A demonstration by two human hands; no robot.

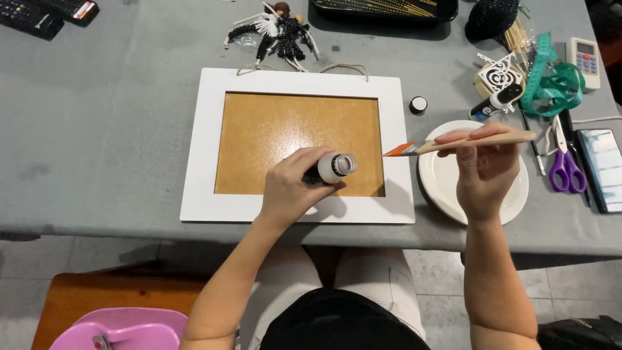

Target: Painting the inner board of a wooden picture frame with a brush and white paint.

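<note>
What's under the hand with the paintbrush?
Under the right hand and its paintbrush sits a white plate on the grey table. The plate's bare parts look clean; the middle is covered by the hand.

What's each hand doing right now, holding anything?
Left hand: closed around a small uncapped bottle, tilted over the white picture frame.
Right hand: closed on a flat paintbrush, held above the white plate.

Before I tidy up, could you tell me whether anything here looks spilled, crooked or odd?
Nothing looks spilled. The left hand holds an open bottle tipped sideways over the frame, its black cap lying apart on the table. The right hand holds a brush over the plate.
</note>
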